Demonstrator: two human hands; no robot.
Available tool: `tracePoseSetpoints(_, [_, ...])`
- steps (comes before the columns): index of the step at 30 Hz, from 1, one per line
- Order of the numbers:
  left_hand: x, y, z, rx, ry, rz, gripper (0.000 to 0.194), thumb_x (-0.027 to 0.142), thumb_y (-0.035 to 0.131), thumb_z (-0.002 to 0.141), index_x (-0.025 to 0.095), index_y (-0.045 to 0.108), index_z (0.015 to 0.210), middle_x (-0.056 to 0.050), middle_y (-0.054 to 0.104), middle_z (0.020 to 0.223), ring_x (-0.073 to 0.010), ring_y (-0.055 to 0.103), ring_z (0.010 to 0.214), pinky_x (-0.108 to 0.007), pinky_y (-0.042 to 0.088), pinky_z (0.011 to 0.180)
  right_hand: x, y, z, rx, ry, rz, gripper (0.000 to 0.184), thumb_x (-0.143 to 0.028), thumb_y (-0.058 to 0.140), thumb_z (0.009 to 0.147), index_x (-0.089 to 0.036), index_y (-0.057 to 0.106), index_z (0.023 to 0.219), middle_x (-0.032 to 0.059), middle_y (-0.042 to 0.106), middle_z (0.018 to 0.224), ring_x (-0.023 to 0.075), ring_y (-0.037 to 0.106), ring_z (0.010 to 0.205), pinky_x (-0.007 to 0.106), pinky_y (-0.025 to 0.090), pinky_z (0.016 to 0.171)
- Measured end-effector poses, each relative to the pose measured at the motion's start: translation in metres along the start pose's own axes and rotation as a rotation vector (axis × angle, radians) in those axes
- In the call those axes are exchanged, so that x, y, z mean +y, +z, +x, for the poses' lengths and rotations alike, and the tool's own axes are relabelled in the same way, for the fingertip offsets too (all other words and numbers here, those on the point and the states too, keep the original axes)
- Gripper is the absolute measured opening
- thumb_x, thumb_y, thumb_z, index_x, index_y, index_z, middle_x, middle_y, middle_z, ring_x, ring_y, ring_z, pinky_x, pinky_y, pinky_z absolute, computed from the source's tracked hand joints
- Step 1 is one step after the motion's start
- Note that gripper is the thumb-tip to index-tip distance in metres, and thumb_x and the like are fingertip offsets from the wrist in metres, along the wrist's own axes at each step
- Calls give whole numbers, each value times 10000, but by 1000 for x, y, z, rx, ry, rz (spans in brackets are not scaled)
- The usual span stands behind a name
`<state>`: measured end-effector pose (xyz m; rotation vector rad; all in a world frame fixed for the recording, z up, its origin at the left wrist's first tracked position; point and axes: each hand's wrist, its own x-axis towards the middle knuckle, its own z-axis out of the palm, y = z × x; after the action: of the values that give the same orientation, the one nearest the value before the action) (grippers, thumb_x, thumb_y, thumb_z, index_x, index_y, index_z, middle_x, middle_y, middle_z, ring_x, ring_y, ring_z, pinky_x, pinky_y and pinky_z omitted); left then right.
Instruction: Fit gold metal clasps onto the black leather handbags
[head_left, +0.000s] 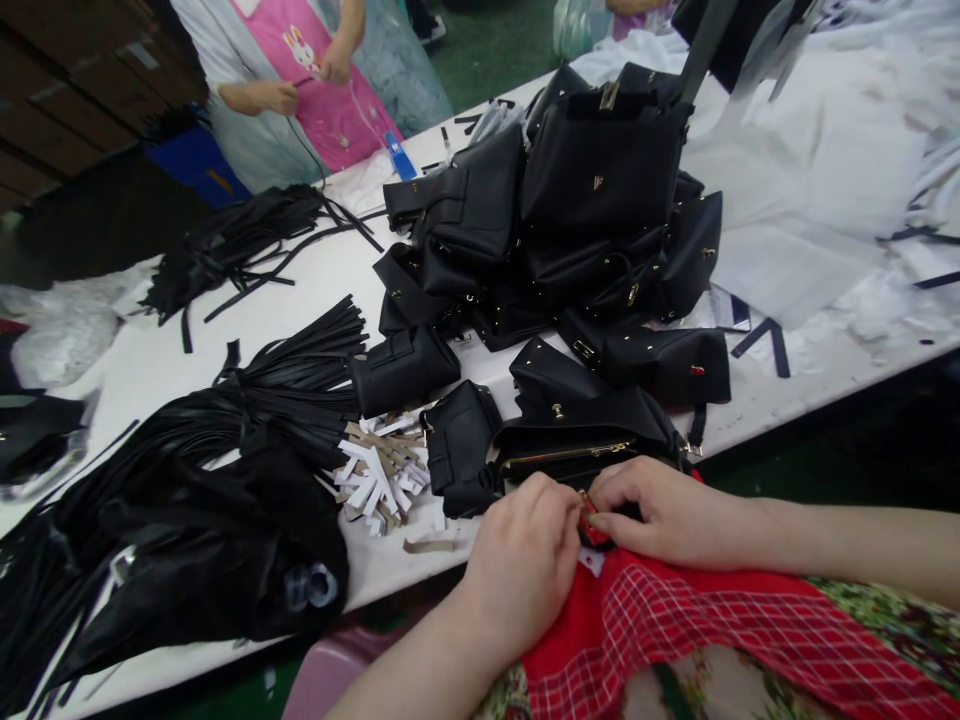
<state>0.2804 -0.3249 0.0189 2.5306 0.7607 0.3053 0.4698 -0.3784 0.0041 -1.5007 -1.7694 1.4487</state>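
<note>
The small black-and-red piece (594,532) is at the near edge of an open black handbag (581,432), just above the red checked apron (637,610). The right hand (660,515) has thumb and forefinger pinched together on it; the left hand (521,550) meets it with curled fingers, their grip hidden.

The handbag seems part-way through handling: its gold zip and a metal stud are in place, yet its flap is open. Whether the small piece is fastened cannot be told.

From the handbag, a smaller black bag (461,450) lies just beside at 9 o'clock, with cut paper strips (382,475) beyond. At 12 o'clock, a heap of black handbags (600,185) already bears gold-tone fittings; how many are complete is unclear. Black straps (300,375) lie loose from any bag, bundled at 10 o'clock; white sheets (795,230) spread at 1 to 2 o'clock. Farther off, at 11 o'clock, a co-worker in a pink apron (300,60) handles a thin dark strip.
</note>
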Motion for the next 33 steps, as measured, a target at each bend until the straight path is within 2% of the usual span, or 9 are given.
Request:
tracePoseSetpoints(2, [-7, 0, 5, -33, -95, -218, 116, 100, 510, 877, 178, 588, 841, -19, 624, 798, -155, 597, 738, -264, 470, 654, 1, 0, -1, 5, -2, -9, 296, -243, 502, 899, -159, 625, 643, 15, 655, 709, 136, 587, 677, 261, 437, 675])
tracePoseSetpoints(5, [-14, -4, 14, -116, -139, -389, 124, 132, 495, 898, 181, 583, 826, -5, 591, 762, -136, 553, 711, -253, 434, 658, 2, 0, -1, 8, -1, -11, 294, -252, 503, 901, -157, 645, 663, 19, 656, 715, 139, 588, 680, 263, 436, 677])
tracePoseSetpoints(13, [-19, -34, 18, -511, -48, -479, 168, 130, 424, 932, 186, 571, 871, -19, 615, 888, -142, 555, 820, -258, 439, 771, 7, -5, 0, -27, -6, 41, 261, -180, 501, 866, -153, 641, 648, 12, 639, 688, 133, 586, 661, 251, 440, 655])
tracePoseSetpoints(15, [-19, -33, 16, -447, -115, -497, 168, 134, 433, 927, 185, 578, 857, -17, 627, 877, -139, 561, 814, -254, 439, 766, 6, -6, -1, -18, -6, 41, 273, -202, 504, 884, -153, 648, 657, 15, 641, 689, 135, 589, 662, 254, 449, 660])
tracePoseSetpoints(18, [-16, -23, 14, -219, -344, -441, 188, 240, 483, 930, 180, 609, 804, -16, 641, 785, -140, 557, 705, -261, 425, 665, 4, -7, -2, 24, -55, 44, 257, -210, 507, 902, -162, 681, 719, 20, 678, 750, 134, 620, 714, 247, 469, 698])
tracePoseSetpoints(22, [-7, -6, 19, -61, -503, -457, 226, 354, 562, 904, 194, 713, 851, -14, 686, 718, -142, 561, 600, -272, 421, 586, 2, -6, -1, 186, -138, -87, 268, -206, 493, 914, -177, 685, 729, 35, 699, 774, 141, 654, 752, 242, 508, 710])
tracePoseSetpoints(25, [-1, 2, 27, 80, -511, -486, 113, 285, 675, 827, 201, 744, 859, -10, 723, 734, -162, 616, 663, -283, 475, 646, 2, -7, 2, 353, -213, -224, 209, -177, 502, 896, -191, 709, 870, 57, 734, 956, 161, 683, 889, 260, 546, 803])
tracePoseSetpoints(28, [3, 5, 33, 197, -451, -498, 83, 205, 682, 818, 214, 752, 862, -1, 743, 773, -163, 653, 713, -289, 505, 706, 4, -7, 4, 458, -252, -350, 228, -154, 493, 889, -195, 705, 961, 64, 738, 1023, 168, 695, 926, 276, 567, 821])
tracePoseSetpoints(33, [6, 7, 37, 231, -313, -459, 185, 181, 573, 900, 203, 753, 939, -35, 758, 862, -170, 682, 786, -285, 516, 728, 4, -9, 4, 538, -255, -449, 232, -191, 472, 922, -192, 699, 874, 82, 743, 998, 166, 706, 881, 274, 580, 787])
